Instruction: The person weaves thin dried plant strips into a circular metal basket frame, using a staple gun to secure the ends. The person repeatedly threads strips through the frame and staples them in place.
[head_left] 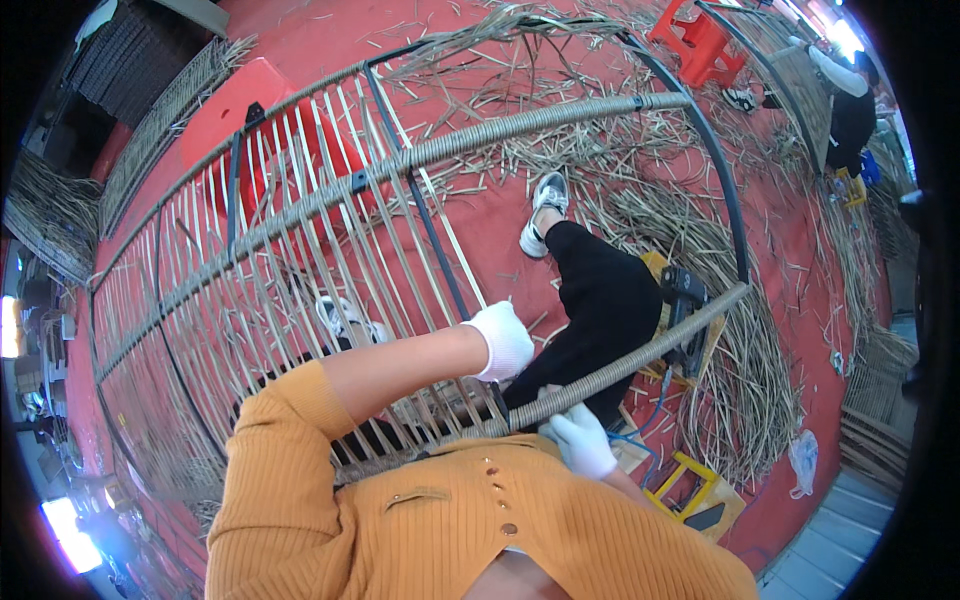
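A large dark metal frame with bars wrapped in greyish-brown wicker (545,122) leans across my lap. Pale strips (345,235) run side by side over its left part. My left hand (503,341), in a white knitted glove, is closed in a fist on a long pale wicker strip (437,208) beside a dark metal crossbar. My right hand (580,440), gloved too, grips the near wrapped bar (640,352) close to my body. Its fingers are partly hidden by the bar.
A nail gun (684,318) with a blue hose lies to the right, near a yellow-framed stool (690,490). Loose wicker strands (740,400) pile on the red floor. Red plastic stools (700,45) stand beyond the frame. Another person (852,110) works at the far right.
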